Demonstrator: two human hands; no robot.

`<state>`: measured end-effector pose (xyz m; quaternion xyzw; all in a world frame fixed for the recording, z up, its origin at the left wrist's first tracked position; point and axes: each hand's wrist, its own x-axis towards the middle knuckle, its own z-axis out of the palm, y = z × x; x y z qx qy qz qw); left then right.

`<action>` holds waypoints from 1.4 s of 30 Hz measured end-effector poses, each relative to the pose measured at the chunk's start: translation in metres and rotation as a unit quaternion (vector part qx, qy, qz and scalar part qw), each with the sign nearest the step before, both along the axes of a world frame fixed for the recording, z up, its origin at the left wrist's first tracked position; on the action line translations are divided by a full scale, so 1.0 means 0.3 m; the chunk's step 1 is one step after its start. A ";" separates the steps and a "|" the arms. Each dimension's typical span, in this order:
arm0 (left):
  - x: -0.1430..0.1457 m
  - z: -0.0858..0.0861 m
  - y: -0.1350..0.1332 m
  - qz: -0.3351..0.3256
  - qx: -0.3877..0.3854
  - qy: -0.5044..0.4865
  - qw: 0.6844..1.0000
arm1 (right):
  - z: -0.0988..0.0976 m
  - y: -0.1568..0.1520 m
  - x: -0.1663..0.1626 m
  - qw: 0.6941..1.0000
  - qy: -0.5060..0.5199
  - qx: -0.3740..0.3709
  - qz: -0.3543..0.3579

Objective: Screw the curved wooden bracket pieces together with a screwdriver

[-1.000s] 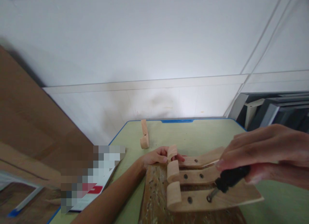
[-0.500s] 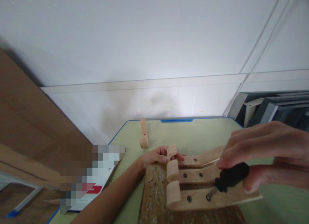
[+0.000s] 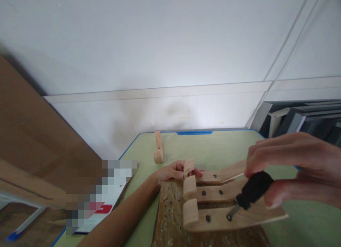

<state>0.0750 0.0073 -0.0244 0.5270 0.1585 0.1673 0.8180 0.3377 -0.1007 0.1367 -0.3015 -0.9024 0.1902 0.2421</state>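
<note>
My right hand [image 3: 290, 165] is closed around the black handle of a screwdriver [image 3: 250, 193]. Its metal tip rests on a screw in the nearest of three curved wooden hook pieces [image 3: 213, 218]. These pieces lie side by side on a worn brown wooden board [image 3: 170, 222]. My left hand [image 3: 170, 171] grips the far end of the hook pieces, fingers curled over the rolled end of the farthest one. A fourth wooden hook [image 3: 158, 152] lies apart near the table's far edge.
The green table [image 3: 207, 147] has a blue rim and stands against a white wall. A paper with a red mark [image 3: 101, 211] lies at its left edge. A brown panel [image 3: 34, 144] leans at the left. Dark metal frames [image 3: 301, 117] are stacked at the right.
My right hand's fingers have shifted on the screwdriver handle, the thumb moving under it and the handle tilting up a little. The left hand and the wooden pieces have stayed put.
</note>
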 end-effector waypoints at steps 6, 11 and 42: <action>0.003 -0.006 0.003 0.001 -0.004 -0.005 1.000 | 0.000 0.007 0.000 1.000 0.003 0.027 -0.006; -0.002 -0.008 0.003 -0.006 0.001 -0.009 1.000 | -0.008 0.002 0.004 1.000 0.003 0.027 -0.003; 0.006 0.005 -0.007 0.003 -0.009 0.002 1.000 | -0.036 0.015 -0.016 0.987 -0.060 0.138 -0.054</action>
